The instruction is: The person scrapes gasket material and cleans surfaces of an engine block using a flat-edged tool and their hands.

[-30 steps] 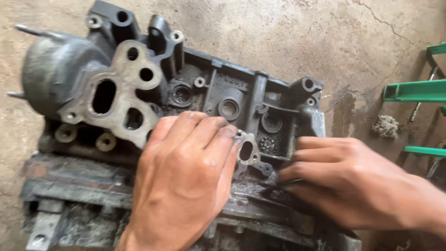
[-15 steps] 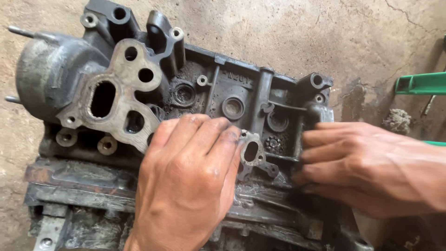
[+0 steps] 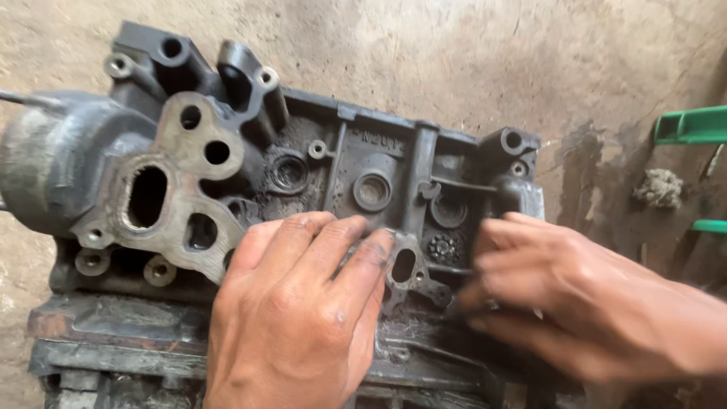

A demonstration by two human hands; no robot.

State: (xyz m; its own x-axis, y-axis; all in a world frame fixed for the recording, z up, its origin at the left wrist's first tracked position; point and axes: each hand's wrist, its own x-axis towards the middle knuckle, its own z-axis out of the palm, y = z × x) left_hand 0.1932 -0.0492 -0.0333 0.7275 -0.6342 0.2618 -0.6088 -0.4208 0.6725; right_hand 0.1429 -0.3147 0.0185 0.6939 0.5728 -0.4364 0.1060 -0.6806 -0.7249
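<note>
Left hand [image 3: 299,322] lies flat, fingers together, pressed on the grimy grey engine casting [image 3: 250,189] resting on the concrete floor [image 3: 469,53]. Right hand [image 3: 575,299], blurred, fingers curled against the casting's right side; grasp cannot be determined. Green metal frame [image 3: 693,125] at right edge.

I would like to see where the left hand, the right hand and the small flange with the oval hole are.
left hand [image 3: 291,318], head view, on the back of the hand.
right hand [image 3: 575,291], head view, on the back of the hand.
small flange [image 3: 413,284], head view, on its metal rim below the oval hole.
</note>
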